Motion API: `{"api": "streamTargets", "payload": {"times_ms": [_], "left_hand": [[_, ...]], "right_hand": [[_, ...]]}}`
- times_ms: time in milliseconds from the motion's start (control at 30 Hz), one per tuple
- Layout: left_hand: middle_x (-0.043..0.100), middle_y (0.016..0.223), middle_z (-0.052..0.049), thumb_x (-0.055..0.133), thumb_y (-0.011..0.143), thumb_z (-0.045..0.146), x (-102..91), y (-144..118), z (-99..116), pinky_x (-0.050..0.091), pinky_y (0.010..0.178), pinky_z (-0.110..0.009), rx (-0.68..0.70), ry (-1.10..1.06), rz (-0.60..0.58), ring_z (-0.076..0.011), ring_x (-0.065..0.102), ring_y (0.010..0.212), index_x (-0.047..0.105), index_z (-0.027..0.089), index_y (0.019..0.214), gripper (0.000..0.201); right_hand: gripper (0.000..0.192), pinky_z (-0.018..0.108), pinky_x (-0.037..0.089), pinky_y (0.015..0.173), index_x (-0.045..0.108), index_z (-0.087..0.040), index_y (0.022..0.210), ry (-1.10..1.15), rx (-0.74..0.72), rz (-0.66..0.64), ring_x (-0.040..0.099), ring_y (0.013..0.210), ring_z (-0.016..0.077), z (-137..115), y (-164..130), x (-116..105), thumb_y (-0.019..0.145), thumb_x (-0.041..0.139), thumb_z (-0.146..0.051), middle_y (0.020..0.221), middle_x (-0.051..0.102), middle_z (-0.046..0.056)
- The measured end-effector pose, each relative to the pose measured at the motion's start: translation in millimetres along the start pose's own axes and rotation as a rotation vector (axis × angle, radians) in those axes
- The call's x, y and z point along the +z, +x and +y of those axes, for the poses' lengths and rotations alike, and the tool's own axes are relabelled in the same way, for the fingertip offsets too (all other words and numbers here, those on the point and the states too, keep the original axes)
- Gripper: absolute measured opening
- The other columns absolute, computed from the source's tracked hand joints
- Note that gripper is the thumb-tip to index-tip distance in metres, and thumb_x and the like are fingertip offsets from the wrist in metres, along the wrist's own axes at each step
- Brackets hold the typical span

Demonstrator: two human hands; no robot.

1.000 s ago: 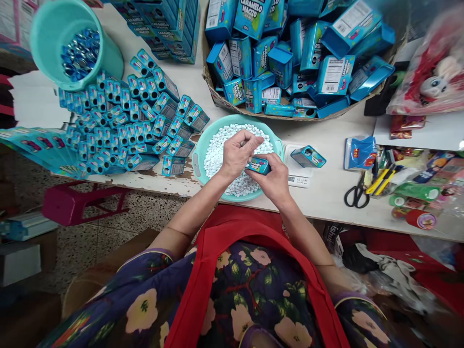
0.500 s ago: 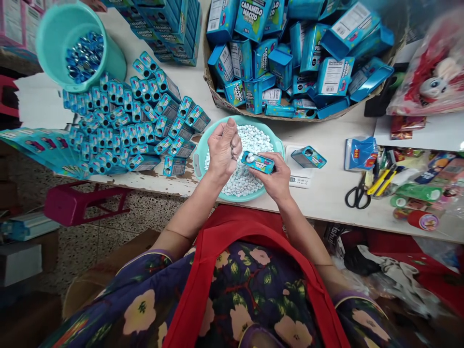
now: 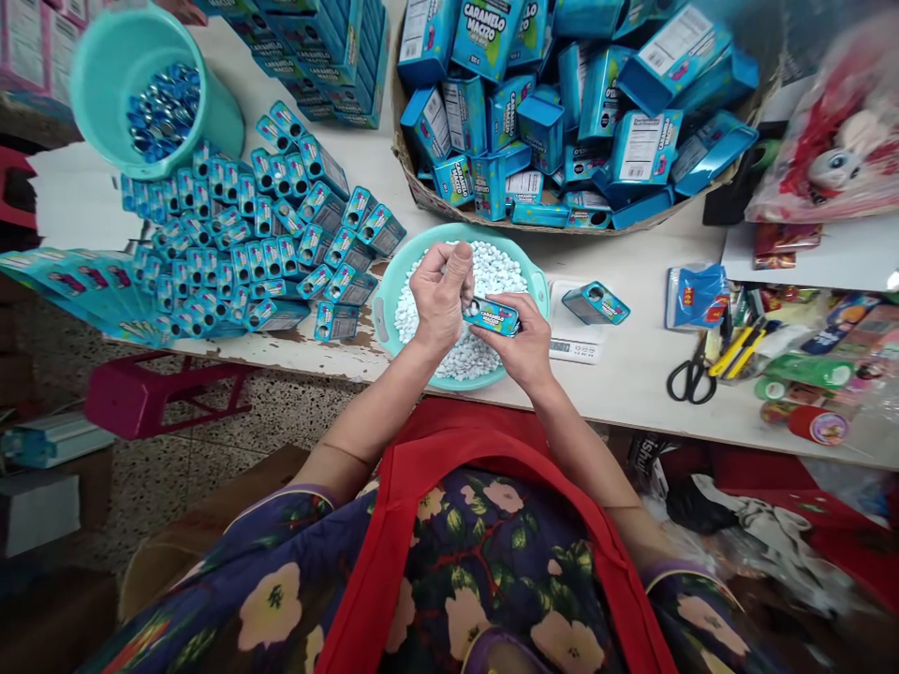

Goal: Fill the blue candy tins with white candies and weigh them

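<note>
Basin (image 3: pixel 535 281) centre — stacked tins (image 3: pixel 245 253) left, scissors (image 3: pixel 692 374) right.

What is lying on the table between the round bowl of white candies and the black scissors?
In the head view, a small white scale lies between the bowl and the scissors, with one blue tin on it; past it the table is bare.

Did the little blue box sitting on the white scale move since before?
No. The little blue box sits on the same spot of the white scale, just right of the teal bowl, as earlier.
</note>
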State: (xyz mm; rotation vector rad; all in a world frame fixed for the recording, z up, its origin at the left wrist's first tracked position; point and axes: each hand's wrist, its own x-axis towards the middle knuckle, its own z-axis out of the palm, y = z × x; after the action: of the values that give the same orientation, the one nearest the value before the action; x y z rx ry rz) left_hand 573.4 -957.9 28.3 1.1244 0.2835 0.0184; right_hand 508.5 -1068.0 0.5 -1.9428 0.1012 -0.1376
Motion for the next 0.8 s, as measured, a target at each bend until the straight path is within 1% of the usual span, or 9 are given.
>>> {"api": "streamTargets", "payload": {"times_ms": [100,233,333,400,467,533,600,667,800], "left_hand": [[0.038,0.049,0.008,0.075,0.074,0.056,1.4,-0.2,-1.4,0.025,0.036,-0.019,-0.036,0.019,-0.012,-0.003,0.033,0.039,0.045,0.019,0.063,0.049],[0.033,0.048,0.008,0.073,0.078,0.055,-6.4,10.3,12.0,0.02,0.033,-0.019,-0.198,-0.03,-0.017,-0.0032,0.027,0.037,0.045,0.02,0.064,0.047],[0.042,0.052,0.005,0.059,0.091,0.051,-25.3,30.4,16.8,0.028,0.035,-0.016,-0.35,-0.124,0.06,-0.0041,0.036,0.04,0.047,0.021,0.067,0.04],[0.049,0.056,0.002,0.052,0.097,0.04,-41.0,43.0,7.7,0.035,0.039,-0.014,-0.506,-0.122,0.154,-0.0041,0.045,0.045,0.047,0.02,0.067,0.037],[0.05,0.055,0.002,0.047,0.098,0.028,-56.2,48.6,-8.3,0.033,0.037,-0.013,-0.724,-0.049,0.173,-0.0035,0.045,0.043,0.049,0.018,0.067,0.033],[0.049,0.053,0.002,0.045,0.096,0.019,-68.7,46.4,-24.2,0.027,0.033,-0.013,-0.824,0.029,0.123,-0.0029,0.04,0.04,0.055,0.016,0.072,0.026],[0.054,0.057,0.001,0.048,0.091,0.012,-76.7,40.6,-34.6,0.03,0.035,-0.013,-0.764,0.103,0.068,-0.0038,0.045,0.042,0.06,0.014,0.079,0.017],[0.061,0.063,-0.002,0.053,0.085,0.007,-78.2,36.4,-38.9,0.039,0.04,-0.014,-0.707,0.164,0.013,-0.0057,0.053,0.048,0.063,0.013,0.082,0.012],[0.064,0.066,-0.005,0.063,0.078,0.01,-60.0,38.9,-38.8,0.044,0.044,-0.016,-0.724,0.22,-0.182,-0.0084,0.058,0.052,0.065,0.011,0.082,0.005]], "right_hand": [[0.035,0.039,0.051,0.092,0.07,-0.026,0.103,0.012,0.004,0.008,0.064,0.099,0.0214,2.6,0.9,1.6,0.071,0.081,-0.037,0.102,0.067,0.003],[0.038,0.038,0.052,0.091,0.069,-0.025,0.101,0.057,0.056,0.009,0.065,0.099,0.0207,4.9,-2.9,-1.9,0.069,0.082,-0.042,0.101,0.068,0.003],[0.041,0.039,0.052,0.091,0.068,-0.026,0.101,0.121,0.058,0.013,0.065,0.1,0.0211,3.3,-16.2,-19.4,0.068,0.083,-0.044,0.101,0.068,0.003],[0.043,0.04,0.053,0.09,0.068,-0.026,0.1,0.139,0.038,0.059,0.065,0.1,0.0219,4.5,-31.9,-41.1,0.066,0.084,-0.045,0.102,0.068,0.003],[0.046,0.041,0.054,0.088,0.068,-0.026,0.1,0.099,0.058,0.165,0.066,0.098,0.0227,11.9,-51.5,-69.7,0.063,0.086,-0.046,0.101,0.067,0.004],[0.048,0.042,0.054,0.088,0.068,-0.025,0.101,0.005,0.129,0.332,0.065,0.098,0.0234,28.3,-71.5,-102.2,0.06,0.087,-0.043,0.101,0.066,0.004],[0.049,0.044,0.054,0.091,0.068,-0.022,0.1,-0.085,0.208,0.553,0.065,0.098,0.0237,53.4,-87.8,-133.2,0.059,0.087,-0.039,0.101,0.065,0.004],[0.054,0.044,0.053,0.092,0.067,-0.019,0.102,-0.106,0.285,0.736,0.065,0.097,0.0235,84.1,-97.7,-157.7,0.056,0.088,-0.038,0.101,0.064,0.003],[0.063,0.045,0.054,0.093,0.065,-0.016,0.104,-0.08,0.413,0.894,0.066,0.094,0.0234,143.3,-99.2,-179.5,0.051,0.086,-0.043,0.099,0.065,0.004]]}}
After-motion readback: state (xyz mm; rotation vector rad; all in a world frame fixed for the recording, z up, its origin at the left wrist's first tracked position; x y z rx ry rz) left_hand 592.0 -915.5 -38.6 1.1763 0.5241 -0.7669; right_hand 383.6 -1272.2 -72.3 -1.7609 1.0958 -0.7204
